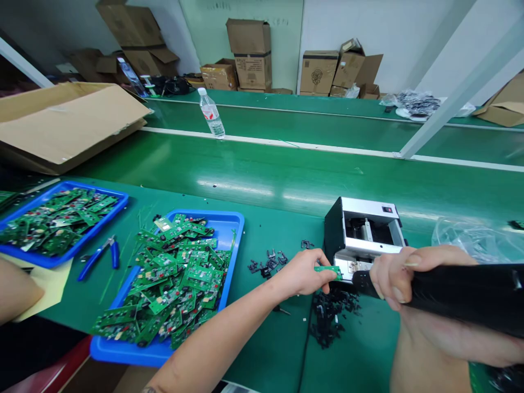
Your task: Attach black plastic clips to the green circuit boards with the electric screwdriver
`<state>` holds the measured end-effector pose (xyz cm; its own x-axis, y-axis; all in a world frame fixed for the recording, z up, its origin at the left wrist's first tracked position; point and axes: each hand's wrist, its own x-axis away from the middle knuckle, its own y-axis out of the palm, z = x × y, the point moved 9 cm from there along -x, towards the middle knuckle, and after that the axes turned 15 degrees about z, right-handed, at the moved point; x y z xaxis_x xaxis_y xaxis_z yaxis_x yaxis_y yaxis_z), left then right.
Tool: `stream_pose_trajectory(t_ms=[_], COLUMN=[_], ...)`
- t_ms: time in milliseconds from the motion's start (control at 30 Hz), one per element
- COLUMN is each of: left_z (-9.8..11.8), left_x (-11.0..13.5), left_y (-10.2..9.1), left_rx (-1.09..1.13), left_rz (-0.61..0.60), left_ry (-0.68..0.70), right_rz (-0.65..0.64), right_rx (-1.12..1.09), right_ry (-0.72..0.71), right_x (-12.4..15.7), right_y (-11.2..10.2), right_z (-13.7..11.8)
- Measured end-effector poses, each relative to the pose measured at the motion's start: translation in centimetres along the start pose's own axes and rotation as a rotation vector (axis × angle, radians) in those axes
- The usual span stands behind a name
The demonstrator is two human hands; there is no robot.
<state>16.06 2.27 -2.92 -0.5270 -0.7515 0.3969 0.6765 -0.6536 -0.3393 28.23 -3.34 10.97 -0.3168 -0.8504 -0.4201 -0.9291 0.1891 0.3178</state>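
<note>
My left hand (pixel 305 273) pinches a small green circuit board (pixel 331 270) by its end. The board's other end is at the front of a silver and black bench machine (pixel 366 229). My right hand (pixel 403 275) is wrapped round a long black tapering object (pixel 462 289), whose exact kind I cannot make out. Its narrow end points left, close to the machine's front and the board. Below the machine lies a heap of small black plastic parts (pixel 327 319). More black clips (pixel 268 265) are scattered left of my left hand.
A blue tray (pixel 239 229) piled with circuit boards stands left of my forearm. Farther left are blue-handled cutters (pixel 96 259), a second blue tray (pixel 123 204) and another person's arm (pixel 18 289). Behind are a water bottle (pixel 212 114), an open carton (pixel 73 120) and a slanting white post (pixel 446 82).
</note>
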Motion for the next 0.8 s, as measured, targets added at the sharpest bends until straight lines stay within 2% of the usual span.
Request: stream_pose_trajectory(t_ms=[233,433,600,800], left_z=[0.0,0.2,0.3,0.4], left_x=[0.0,0.0,0.1,0.2], left_y=[0.0,-0.1,-0.2,-0.1], left_rx=[-0.009,-0.011,0.006,0.024], left_rz=[0.000,0.013,0.020,0.017], left_ry=[0.009,0.022,0.009,-0.015], right_rz=[0.009,-0.130,-0.107,-0.161], right_rx=[0.026,-0.022,-0.043,-0.051], right_ry=[0.008,0.056,-0.007,-0.020], right_x=[-0.7,-0.7,-0.3,-0.2], right_y=[1.4,3.7,3.8,4.2], right_z=[-0.4,-0.8,-0.6,-0.5])
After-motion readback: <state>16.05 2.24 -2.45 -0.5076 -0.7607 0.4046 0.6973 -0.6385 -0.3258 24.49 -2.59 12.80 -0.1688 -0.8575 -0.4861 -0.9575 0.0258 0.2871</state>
